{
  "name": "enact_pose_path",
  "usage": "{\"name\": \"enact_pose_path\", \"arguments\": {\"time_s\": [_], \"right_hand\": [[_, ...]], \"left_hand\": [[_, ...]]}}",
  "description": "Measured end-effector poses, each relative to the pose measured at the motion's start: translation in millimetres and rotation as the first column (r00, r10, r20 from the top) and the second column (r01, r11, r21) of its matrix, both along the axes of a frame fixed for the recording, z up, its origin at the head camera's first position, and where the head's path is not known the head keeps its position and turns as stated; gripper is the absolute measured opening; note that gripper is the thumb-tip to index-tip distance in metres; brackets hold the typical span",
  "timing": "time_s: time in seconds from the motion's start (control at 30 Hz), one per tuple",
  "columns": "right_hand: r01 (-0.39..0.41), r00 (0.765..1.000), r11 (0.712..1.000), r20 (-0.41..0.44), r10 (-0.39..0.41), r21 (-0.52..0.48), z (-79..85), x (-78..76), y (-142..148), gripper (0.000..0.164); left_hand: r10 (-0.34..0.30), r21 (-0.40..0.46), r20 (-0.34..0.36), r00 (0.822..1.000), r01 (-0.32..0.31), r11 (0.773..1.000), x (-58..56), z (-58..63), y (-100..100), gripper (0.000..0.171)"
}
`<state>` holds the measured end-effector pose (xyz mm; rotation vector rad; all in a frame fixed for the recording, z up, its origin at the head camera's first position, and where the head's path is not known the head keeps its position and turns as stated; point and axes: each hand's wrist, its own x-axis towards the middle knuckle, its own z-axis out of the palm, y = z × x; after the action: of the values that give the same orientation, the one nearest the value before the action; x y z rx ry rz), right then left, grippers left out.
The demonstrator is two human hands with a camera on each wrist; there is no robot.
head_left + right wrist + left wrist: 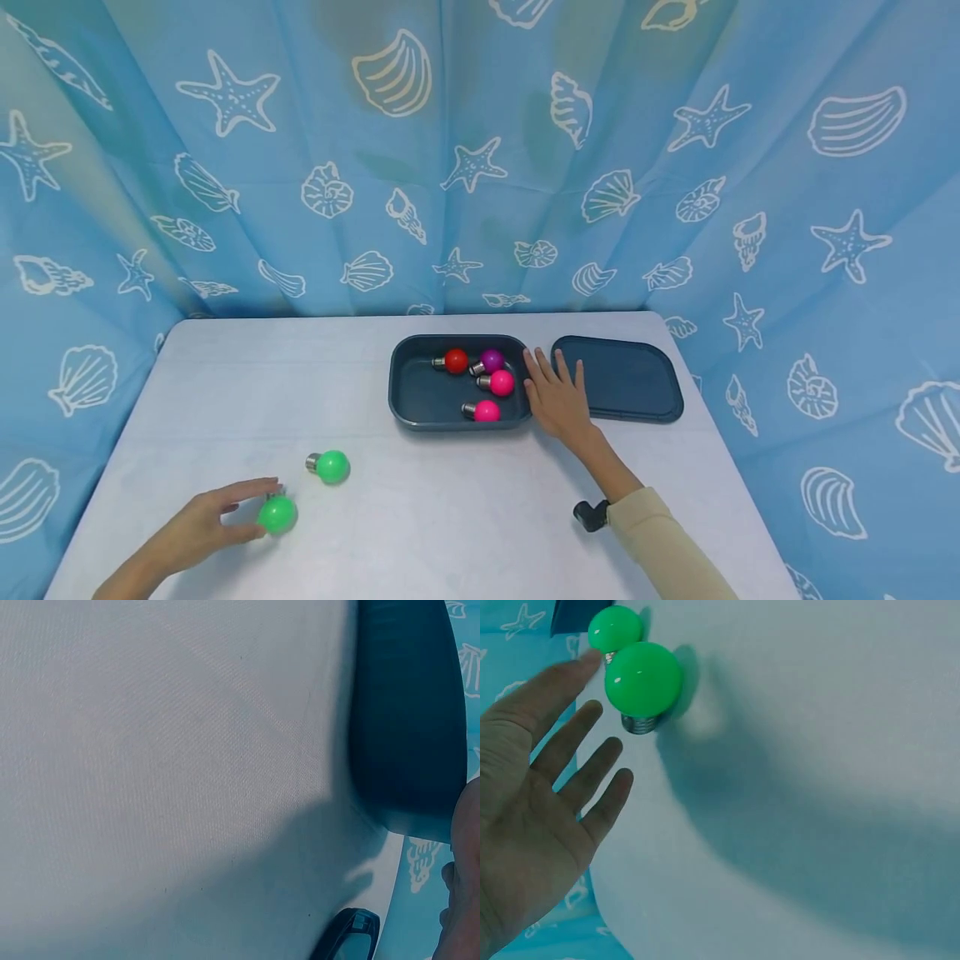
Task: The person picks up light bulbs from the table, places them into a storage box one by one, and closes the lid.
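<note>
My left hand reaches around a green light bulb on the white table, thumb and fingers spread either side of it. In the left wrist view a gap shows between the fingers and this green bulb. A second green bulb lies just beyond, its metal base pointing left. My right hand, fingers straight and spread, is at the right rim of a dark blue box. Inside the box lie a red bulb, a purple bulb and two pink bulbs.
A flat dark blue lid lies right of the box, close to my right fingers. Behind the table hangs a blue curtain with white shells and starfish. A black strap device sits at my right wrist.
</note>
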<state>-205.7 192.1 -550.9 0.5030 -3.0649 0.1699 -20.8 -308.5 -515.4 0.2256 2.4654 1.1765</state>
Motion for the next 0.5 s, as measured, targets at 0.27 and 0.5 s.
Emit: {"name": "enact_pose_path", "arguments": {"time_s": [0.27,0.5], "right_hand": [[0.000,1.000,1.000,-0.006,0.000,-0.008,-3.9,-1.5,0.7,0.054],[-0.003,1.000,1.000,-0.006,0.003,-0.013,-2.3,-0.9,0.5,0.054]], "left_hand": [[-0.004,-0.022,0.058,0.998,0.005,1.000,-0.5,-6.9,3.7,0.058],[-0.052,-0.031,0.023,0.998,0.052,0.998,-3.1,-10.2,2.2,0.054]]}}
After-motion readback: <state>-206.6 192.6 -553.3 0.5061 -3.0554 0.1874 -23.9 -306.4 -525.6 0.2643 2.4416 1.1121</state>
